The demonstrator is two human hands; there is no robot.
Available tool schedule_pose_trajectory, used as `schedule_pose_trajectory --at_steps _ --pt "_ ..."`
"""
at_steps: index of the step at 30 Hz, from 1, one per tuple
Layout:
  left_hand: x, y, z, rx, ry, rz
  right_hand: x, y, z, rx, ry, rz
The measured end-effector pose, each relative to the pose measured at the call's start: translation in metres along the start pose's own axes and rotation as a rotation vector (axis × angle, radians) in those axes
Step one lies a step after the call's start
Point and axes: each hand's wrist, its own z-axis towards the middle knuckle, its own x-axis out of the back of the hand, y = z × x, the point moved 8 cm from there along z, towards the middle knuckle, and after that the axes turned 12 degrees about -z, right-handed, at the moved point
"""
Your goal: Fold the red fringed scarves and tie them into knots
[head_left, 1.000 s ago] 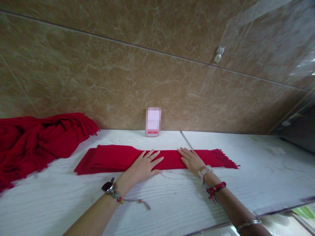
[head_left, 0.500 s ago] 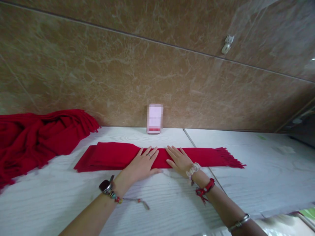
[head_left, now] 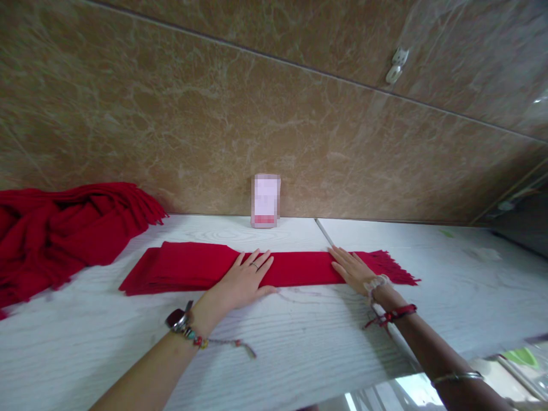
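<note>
Near the far tabletop (head_left: pixel 299 342) edge, the folded scarf (head_left: pixel 188 265) is pinned by left hand (head_left: pixel 244 279) and right hand (head_left: pixel 353 269), each grip released. Layers could be skewed by uneven drag.

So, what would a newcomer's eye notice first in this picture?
First the long red scarf, folded flat across the middle of the white table, with fringe at its right end. The left hand lies flat on its middle and the right hand flat near the fringed end. At far left, a loose heap of red cloth lies by the brown wall.
</note>
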Motion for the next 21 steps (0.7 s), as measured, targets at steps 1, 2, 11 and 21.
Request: schedule_pose_trajectory --at_steps 1,2,11,21 --pt "0.0 0.0 0.0 0.002 -0.011 -0.002 -0.008 0.019 -0.004 -0.027 -0.02 -0.006" --pt "-0.001 -0.001 0.0 0.003 -0.018 -0.003 -0.015 0.037 -0.009 -0.045 -0.037 -0.01" --pt "-0.003 -0.004 0.002 -0.022 0.039 -0.009 -0.028 0.112 -0.034 -0.318 -0.098 -0.041" --pt "0.013 -0.001 -0.003 -0.053 0.119 0.059 0.054 -0.09 0.019 0.167 0.128 0.094"
